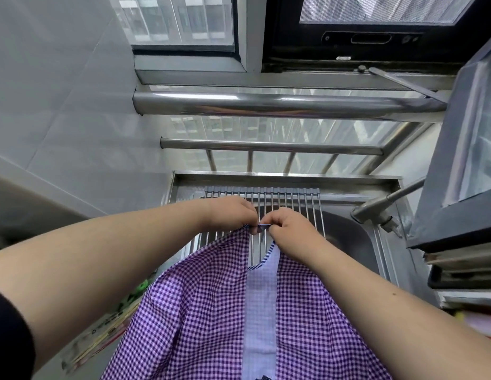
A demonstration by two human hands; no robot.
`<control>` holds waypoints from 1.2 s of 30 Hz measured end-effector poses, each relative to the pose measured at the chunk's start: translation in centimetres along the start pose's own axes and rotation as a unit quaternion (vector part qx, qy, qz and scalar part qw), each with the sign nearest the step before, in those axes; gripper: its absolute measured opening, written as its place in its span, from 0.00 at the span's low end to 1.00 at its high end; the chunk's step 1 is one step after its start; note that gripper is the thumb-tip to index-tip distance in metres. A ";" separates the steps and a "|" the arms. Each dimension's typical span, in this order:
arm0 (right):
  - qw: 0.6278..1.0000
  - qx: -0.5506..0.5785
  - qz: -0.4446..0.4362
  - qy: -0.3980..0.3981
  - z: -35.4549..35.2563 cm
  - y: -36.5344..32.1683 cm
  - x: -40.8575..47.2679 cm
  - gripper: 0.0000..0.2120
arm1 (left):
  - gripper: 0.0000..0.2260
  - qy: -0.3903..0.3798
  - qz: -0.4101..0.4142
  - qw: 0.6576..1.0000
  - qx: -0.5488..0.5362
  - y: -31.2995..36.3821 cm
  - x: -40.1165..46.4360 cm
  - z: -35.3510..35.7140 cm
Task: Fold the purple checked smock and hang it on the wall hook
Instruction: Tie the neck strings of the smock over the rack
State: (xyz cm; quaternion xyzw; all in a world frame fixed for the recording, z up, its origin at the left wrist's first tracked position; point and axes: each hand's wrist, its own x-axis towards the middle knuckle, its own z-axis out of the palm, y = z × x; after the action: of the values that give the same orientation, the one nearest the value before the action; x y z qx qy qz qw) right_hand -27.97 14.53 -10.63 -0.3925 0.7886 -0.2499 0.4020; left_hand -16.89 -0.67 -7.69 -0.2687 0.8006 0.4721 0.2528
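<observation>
The purple checked smock (211, 311) hangs down in front of me over the sink, its pale lilac inside showing as a strip down the middle. My left hand (233, 212) and my right hand (289, 224) meet at the top of the garment. Both pinch the narrow collar band or loop between them, fingers curled. No wall hook shows in this view.
A steel sink (348, 231) with a roll-up wire rack (266, 204) lies below my hands. A tap (375, 209) juts in from the right. Steel rails (266, 104) cross the window behind. White tiled wall on the left, stacked items and a cabinet on the right.
</observation>
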 end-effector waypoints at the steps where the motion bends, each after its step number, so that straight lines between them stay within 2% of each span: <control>1: 1.000 0.000 0.000 0.001 0.1 0.1 0.1 0.18 | 0.12 0.001 0.001 1.000 0.001 0.1 0.0 0.0; 4: 0.999 0.049 0.003 -0.012 0.4 0.7 0.1 0.05 | 0.11 0.002 0.003 1.000 -0.009 -0.2 0.1 0.1; 10: 0.981 0.182 0.045 0.052 1.1 0.7 0.2 0.15 | 0.11 0.003 0.003 0.999 -0.043 -0.7 0.2 0.5; 15: 0.946 0.306 0.062 0.084 0.8 0.2 -0.3 0.13 | 0.08 0.017 -0.024 0.996 -0.090 -1.4 0.6 0.8; 20: 0.948 0.298 0.089 0.068 0.9 1.3 -0.1 0.18 | 0.06 0.055 -0.034 0.998 -0.015 -2.1 0.7 0.3; 24: 0.946 0.298 0.117 0.053 1.5 2.7 0.1 0.20 | 0.06 0.084 -0.044 0.993 0.071 -3.0 1.0 -0.2; 26: 0.945 0.293 0.136 0.048 1.7 3.3 0.1 0.19 | 0.09 0.095 -0.057 0.991 0.079 -3.5 1.1 -0.1; 31: 0.922 0.331 0.193 0.055 1.8 4.0 0.1 0.18 | 0.14 0.107 -0.084 0.991 -0.008 -3.9 1.1 0.6; 34: 0.874 0.410 0.248 0.081 1.6 3.6 0.4 0.15 | 0.17 0.108 -0.071 0.984 -0.119 -3.7 1.5 1.6; 36: 0.827 0.480 0.275 0.096 1.5 3.1 0.7 0.14 | 0.17 0.103 -0.076 0.962 -0.241 -3.4 1.5 2.4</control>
State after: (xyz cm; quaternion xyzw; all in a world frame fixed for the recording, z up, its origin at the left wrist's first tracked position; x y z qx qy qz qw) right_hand -28.29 15.61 -13.94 0.1091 0.6790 -0.5123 0.5143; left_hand -15.38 -0.23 -11.81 -0.4287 0.6624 0.6001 0.1319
